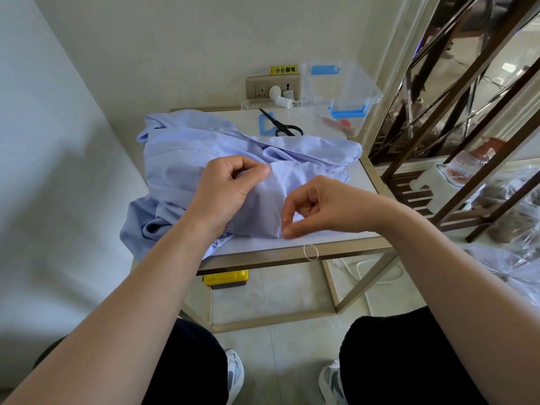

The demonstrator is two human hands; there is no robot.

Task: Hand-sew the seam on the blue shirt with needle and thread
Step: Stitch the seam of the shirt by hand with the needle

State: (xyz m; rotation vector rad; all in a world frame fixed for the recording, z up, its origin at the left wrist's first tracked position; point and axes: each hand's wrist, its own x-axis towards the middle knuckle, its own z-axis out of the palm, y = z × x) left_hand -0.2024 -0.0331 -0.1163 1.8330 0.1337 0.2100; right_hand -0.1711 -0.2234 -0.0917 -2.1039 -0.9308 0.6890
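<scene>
Yellow label (285, 69) on the wall beyond both grips is reading "小心触电", sitting just above a wall socket (263, 89) with a white plug (280, 96) in it. No other writing is showing legibly.

Left grip (230, 188) is pinching a fold of the blue shirt (187, 147), with thumb and forefinger clamped on the cloth and the other fingers curling in. Right grip (317, 204) is holding thumb and forefinger tight together on pale thread (310, 252), which is looping down just below that pinch, across the front edge of the worktop (362, 182). The needle is too thin to make out. A faint line is running over the cloth between the two grips; cannot tell whether it is thread or a crease.

The shirt is lying crumpled under and beyond both grips, covering most of the worktop and hanging off the edge below the left wrist.

Black scissors (285, 127) are lying beyond the shirt, beside a blue plastic piece (264, 125). A clear box (342, 89) with blue latches is standing farther off, beyond the right grip, with blurry reddish contents.

A yellow case (225, 277) is showing only in part, hidden under the worktop edge. A rack (455, 118) to the right of the right grip is being cut off by the frame, and the plastic-wrapped things on it are hard to identify.
</scene>
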